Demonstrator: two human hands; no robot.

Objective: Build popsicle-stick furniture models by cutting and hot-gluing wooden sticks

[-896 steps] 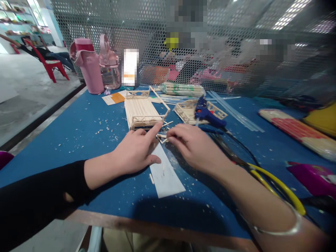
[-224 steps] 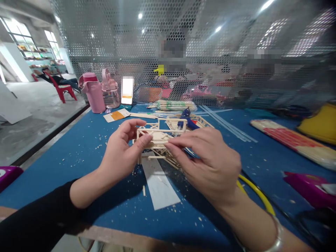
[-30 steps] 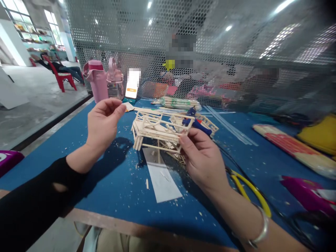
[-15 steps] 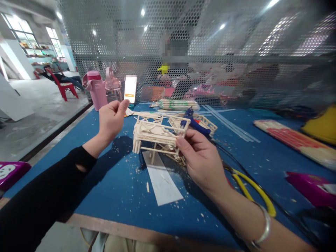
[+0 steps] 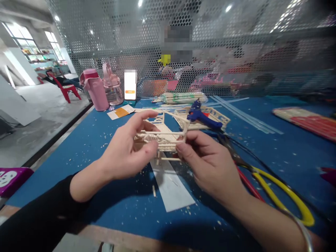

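Small wooden-stick frame (image 5: 168,145) is being held up over the blue worktop (image 5: 70,157).
Its right end is being pinched between thumb and fingers of the right hand (image 5: 211,161); its left end is being surrounded by the curved left hand (image 5: 124,148), grip there not being discernible.

The blue table (image 5: 65,164) has tiny wood crumbs all over it. At the back stand a pink flask (image 5: 96,90), a see-through bottle (image 5: 113,93) and a little stand (image 5: 130,103) with a phone (image 5: 130,85). An orange and white card (image 5: 121,111), a bag of sticks (image 5: 183,98) and long clear strips (image 5: 244,115) lie there too. A white paper (image 5: 175,192) (with a stick bit (image 5: 154,191) beside it) lies in front. Yellow-handled pliers (image 5: 277,184) and a red and white packet (image 5: 309,121) are on the right.
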